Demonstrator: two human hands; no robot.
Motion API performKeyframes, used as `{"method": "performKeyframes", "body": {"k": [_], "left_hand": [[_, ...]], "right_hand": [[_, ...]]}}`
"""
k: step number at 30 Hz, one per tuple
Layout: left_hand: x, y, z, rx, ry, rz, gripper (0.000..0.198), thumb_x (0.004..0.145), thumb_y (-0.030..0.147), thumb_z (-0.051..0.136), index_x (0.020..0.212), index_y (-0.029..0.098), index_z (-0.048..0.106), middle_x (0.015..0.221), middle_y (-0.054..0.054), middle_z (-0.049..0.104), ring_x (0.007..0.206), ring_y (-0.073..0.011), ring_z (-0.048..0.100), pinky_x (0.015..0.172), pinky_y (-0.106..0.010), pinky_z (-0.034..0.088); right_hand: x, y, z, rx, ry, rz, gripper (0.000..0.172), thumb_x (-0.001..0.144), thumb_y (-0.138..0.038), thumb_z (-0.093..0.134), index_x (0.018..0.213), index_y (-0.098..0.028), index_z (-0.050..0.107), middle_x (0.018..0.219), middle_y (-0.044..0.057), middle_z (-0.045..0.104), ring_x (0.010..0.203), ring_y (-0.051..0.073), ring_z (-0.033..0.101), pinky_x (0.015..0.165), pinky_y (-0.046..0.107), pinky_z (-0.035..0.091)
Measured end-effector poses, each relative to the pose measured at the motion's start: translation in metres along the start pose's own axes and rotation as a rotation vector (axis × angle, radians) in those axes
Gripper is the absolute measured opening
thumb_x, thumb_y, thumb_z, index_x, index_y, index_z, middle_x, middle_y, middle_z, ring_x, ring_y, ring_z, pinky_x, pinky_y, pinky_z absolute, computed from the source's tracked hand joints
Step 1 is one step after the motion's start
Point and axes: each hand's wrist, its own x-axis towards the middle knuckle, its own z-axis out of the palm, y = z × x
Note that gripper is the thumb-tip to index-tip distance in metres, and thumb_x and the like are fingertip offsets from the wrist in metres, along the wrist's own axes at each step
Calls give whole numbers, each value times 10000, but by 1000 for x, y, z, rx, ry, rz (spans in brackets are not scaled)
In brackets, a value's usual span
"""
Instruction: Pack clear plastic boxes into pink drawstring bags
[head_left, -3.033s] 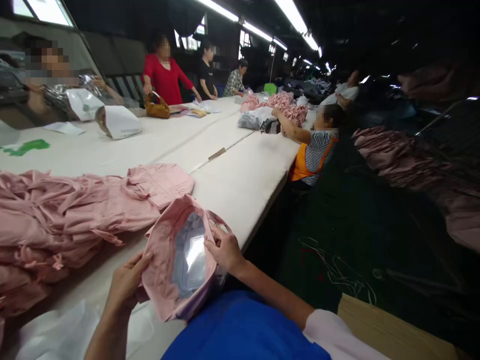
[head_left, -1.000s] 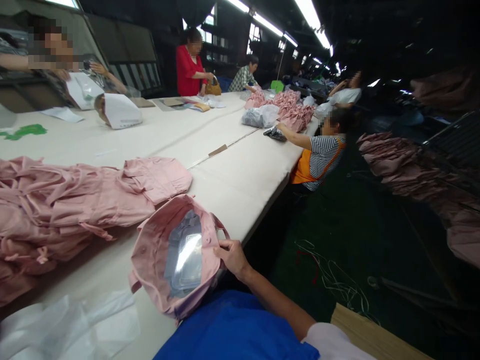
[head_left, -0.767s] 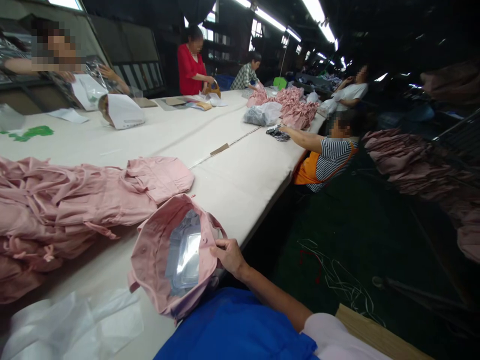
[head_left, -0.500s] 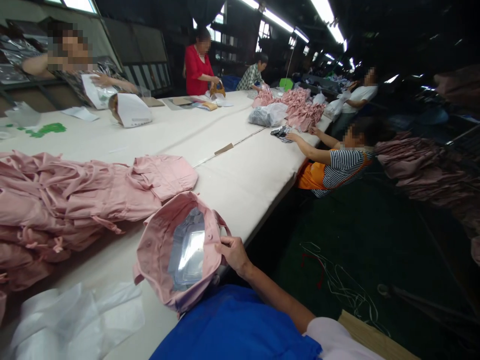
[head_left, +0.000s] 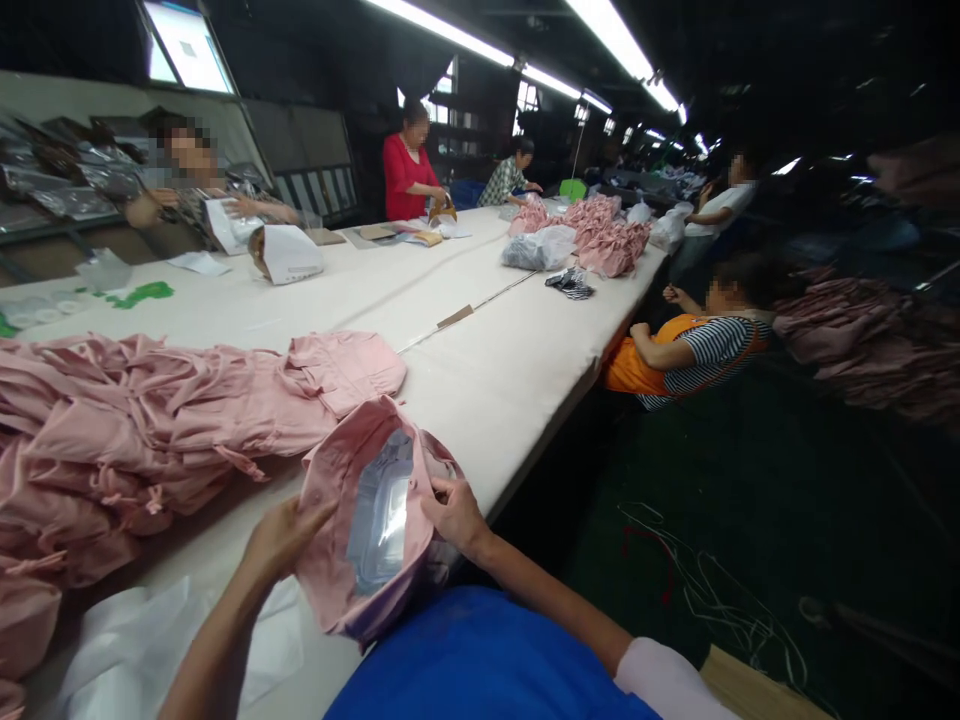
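Note:
A pink fabric bag (head_left: 330,580) stands mouth-up at the table's near edge, against my blue apron (head_left: 487,660). Inside it, a grey-blue lining and a shiny, clear plastic piece (head_left: 386,515) show through the opening. My right hand (head_left: 459,515) pinches the bag's right rim, thumb inside the mouth. On the opposite side, my left hand (head_left: 283,538) has its fingers closed over the left rim; some fingertips are hidden. Just beyond my left hand lies a long heap of pink bags (head_left: 165,420) with drawstring ties.
Thin white plastic sheets (head_left: 127,640) lie at the near left. The pale table (head_left: 487,370) runs far back, with a white paper bag (head_left: 289,255), a cardboard strip (head_left: 455,316) and more pink bags (head_left: 607,225). Several people work around it. Loose cords (head_left: 720,590) lie on the floor at right.
My left hand has come in from out of view and taken hold of the bag's left rim. The mouth is narrower. The co-worker in stripes has drawn both hands back from the table.

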Motion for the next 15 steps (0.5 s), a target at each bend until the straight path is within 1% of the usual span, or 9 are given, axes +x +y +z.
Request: {"method": "performKeyframes", "body": {"k": [1,2,4,6,7,9,11,13,15], "left_hand": [[3,7,13,16,-43,18,353,641,525,635,688,178,673,626,-93,678,785,-354,677,627,-325,435],[2,14,26,4,-67,34,364,673,528,599,712,178,691,650,-94,695,809,-351,681,650,-329,442],[-8,24,48,-135,-95,50,451,722,546,578,888,157,733,840,-91,759,927,-326,687,742,-316,472],[-22,30,61,-304,-155,9,574,716,576,620,1057,125,724,1023,-87,762,1033,-309,671,806,-288,482],[-27,32,64,-348,-181,-14,628,700,582,644,1106,108,715,1069,-91,754,1064,-311,661,814,-278,482],[-35,36,66,-314,-210,2,649,694,575,643,1120,92,720,1075,-89,753,1066,-314,657,796,-267,477],[-39,41,67,-232,-212,98,594,713,543,609,1079,95,744,1024,-77,764,982,-294,677,756,-260,466],[-41,45,69,-173,-183,181,541,741,521,570,1022,102,765,955,-71,771,855,-261,686,703,-261,454],[-42,48,73,-147,-151,214,526,767,515,544,1001,101,771,933,-83,770,793,-247,682,672,-265,446]], "right_hand": [[1,-2,1,-24,15,-42,314,758,-221,569,512,-212,373,535,-41,319,532,105,277,529,265,248],[1,-3,2,-46,30,-87,323,775,-225,564,511,-208,377,546,-36,341,545,109,303,549,269,270],[0,-4,4,-75,43,-160,317,797,-213,546,517,-198,397,584,-25,392,584,114,363,590,273,301],[-1,-3,6,-95,44,-197,318,819,-211,535,527,-189,413,606,-24,417,604,111,396,606,271,305],[-2,-2,7,-109,41,-210,323,832,-215,532,531,-185,419,607,-27,419,604,107,401,607,269,304],[-5,1,10,-132,41,-227,343,855,-226,528,534,-181,415,599,-33,409,594,99,398,606,265,303],[-8,3,12,-145,41,-230,352,865,-224,522,536,-180,407,597,-34,403,595,97,403,605,260,304],[-11,4,12,-155,43,-229,365,871,-218,515,532,-180,386,596,-33,394,600,98,402,602,258,303],[-12,4,12,-176,37,-232,374,878,-217,514,533,-180,375,603,-32,393,605,98,404,602,257,305]]}}
